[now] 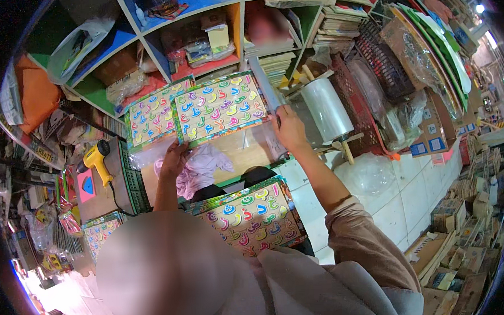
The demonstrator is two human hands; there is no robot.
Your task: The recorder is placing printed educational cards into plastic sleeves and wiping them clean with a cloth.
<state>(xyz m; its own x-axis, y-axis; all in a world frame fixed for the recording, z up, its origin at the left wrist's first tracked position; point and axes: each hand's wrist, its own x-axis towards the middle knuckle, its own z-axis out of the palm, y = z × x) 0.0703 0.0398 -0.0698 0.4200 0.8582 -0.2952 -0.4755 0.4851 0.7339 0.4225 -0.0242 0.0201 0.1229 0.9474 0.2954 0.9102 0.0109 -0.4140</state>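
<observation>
Four beige letter boards [221, 105], multicoloured characters. Toward the desk's [237, 151] far edge, left hand [173, 158] fingers clamp one's near-left corner; right hand [288, 128] finger closure cannot be told.

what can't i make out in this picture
Rear board, head view: right part hidden behind the front board.
Lower board, head view: lower left covered by the blurred patch.
Pink thing on the shelf, head view: blurred.
Right-hand stacks, head view: cut off by the dark fisheye rim.
</observation>
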